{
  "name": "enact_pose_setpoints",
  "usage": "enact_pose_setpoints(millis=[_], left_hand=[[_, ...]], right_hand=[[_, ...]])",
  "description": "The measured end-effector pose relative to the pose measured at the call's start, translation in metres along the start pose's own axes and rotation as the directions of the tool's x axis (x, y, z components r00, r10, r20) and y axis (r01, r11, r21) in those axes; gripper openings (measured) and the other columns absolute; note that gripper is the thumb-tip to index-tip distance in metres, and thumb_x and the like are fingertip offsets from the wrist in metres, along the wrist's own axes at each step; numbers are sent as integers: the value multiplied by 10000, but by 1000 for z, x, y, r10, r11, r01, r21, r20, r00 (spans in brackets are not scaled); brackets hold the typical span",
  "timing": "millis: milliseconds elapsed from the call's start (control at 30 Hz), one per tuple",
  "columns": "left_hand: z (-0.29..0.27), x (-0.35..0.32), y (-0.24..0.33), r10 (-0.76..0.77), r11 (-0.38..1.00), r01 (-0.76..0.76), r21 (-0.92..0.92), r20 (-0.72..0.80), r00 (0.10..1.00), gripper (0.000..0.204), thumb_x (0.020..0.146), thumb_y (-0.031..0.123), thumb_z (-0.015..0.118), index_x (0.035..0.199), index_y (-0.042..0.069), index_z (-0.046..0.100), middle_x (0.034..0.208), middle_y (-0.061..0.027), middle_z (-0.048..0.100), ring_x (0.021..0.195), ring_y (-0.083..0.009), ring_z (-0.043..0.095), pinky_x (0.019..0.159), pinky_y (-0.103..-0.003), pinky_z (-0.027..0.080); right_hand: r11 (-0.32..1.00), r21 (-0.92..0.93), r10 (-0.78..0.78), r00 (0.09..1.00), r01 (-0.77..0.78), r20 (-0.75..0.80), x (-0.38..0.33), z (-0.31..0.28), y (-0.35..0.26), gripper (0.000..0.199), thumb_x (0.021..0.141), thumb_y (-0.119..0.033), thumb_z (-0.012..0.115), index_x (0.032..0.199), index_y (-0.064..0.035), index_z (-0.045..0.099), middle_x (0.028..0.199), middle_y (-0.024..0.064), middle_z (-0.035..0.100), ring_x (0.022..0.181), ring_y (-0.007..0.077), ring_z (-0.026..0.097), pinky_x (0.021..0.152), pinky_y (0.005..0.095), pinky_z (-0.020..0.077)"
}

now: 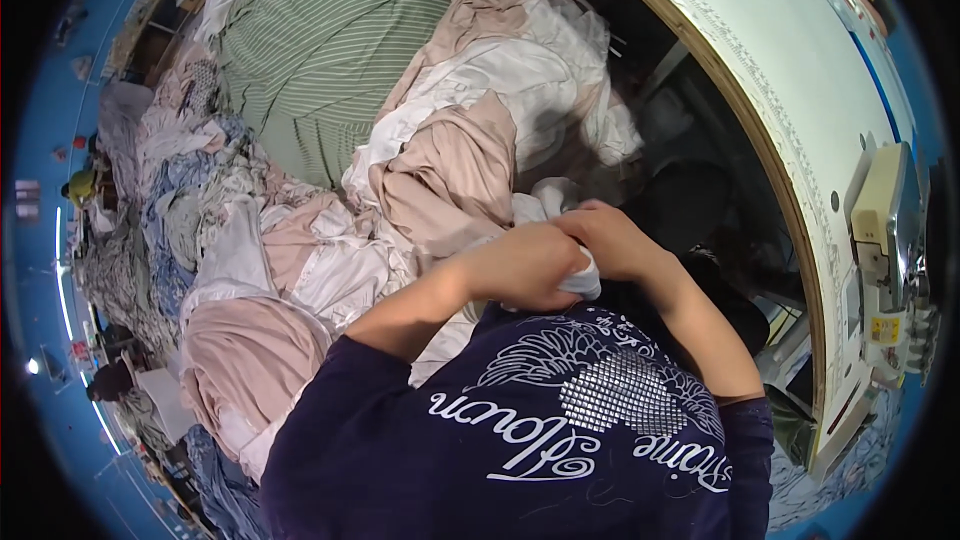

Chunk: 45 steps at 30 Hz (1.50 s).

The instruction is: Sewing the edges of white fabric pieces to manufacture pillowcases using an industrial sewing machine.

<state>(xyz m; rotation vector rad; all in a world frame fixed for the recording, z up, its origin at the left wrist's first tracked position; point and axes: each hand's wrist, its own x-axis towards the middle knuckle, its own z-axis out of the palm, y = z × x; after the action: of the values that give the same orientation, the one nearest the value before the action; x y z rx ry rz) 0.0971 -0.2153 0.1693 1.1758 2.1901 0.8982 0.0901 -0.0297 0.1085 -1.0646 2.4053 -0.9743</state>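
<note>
My left hand (535, 265) is closed in front of my chest, with a bunched end of white cloth (585, 283) showing below its fingers. Close against it, my right hand (610, 230) curls its fingers round the same cloth; the fingertips are partly hidden. More white fabric (545, 202) bulges out just beyond the two hands. Beside them on the left, a pink cloth (450, 175) lies in folds on a large heap, with white cloth (520, 70) running along it. Farther back on the heap spreads a green striped cloth (320, 40).
To the right curves a white tabletop (740, 20) with a wooden edge (760, 130), carrying a sewing machine (885, 230). Dark space lies under that edge. On the left, blue printed cloth (185, 200) and another pink cloth (250, 360) add to the heap.
</note>
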Motion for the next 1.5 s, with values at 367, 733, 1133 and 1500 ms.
enact_pose_setpoints(millis=[367,733,1133,1500], left_hand=[[-55,3,-86,-202,874,461,155,-747,634,145,698,95,617,831,120,669,869,-87,607,792,-306,605,678,-395,482],[-162,-70,-137,-219,757,653,5,-940,262,283,698,82,615,977,76,664,913,-129,668,841,-310,631,739,-351,483],[-233,2,62,388,871,-262,415,-254,886,166,684,8,656,847,39,647,772,-27,592,731,-153,560,674,-248,438],[-278,-14,94,521,701,390,597,-803,291,132,700,112,684,803,39,646,753,-81,594,728,-223,592,641,-309,443]], right_hand=[[876,470,371,767,-103,-523,25,-81,-35,175,871,-149,523,820,-13,621,602,15,538,557,78,484,508,248,387],[691,672,639,210,265,-740,4,-145,-23,264,936,-151,435,698,-53,492,568,-13,420,512,77,357,514,209,315],[981,148,-37,879,122,-476,67,-160,-108,704,660,-288,787,1239,-34,477,1144,97,569,1083,200,521,943,317,393],[967,227,-46,957,114,-286,32,-116,-69,197,755,-163,710,879,-36,628,831,47,646,763,133,602,682,270,482]])
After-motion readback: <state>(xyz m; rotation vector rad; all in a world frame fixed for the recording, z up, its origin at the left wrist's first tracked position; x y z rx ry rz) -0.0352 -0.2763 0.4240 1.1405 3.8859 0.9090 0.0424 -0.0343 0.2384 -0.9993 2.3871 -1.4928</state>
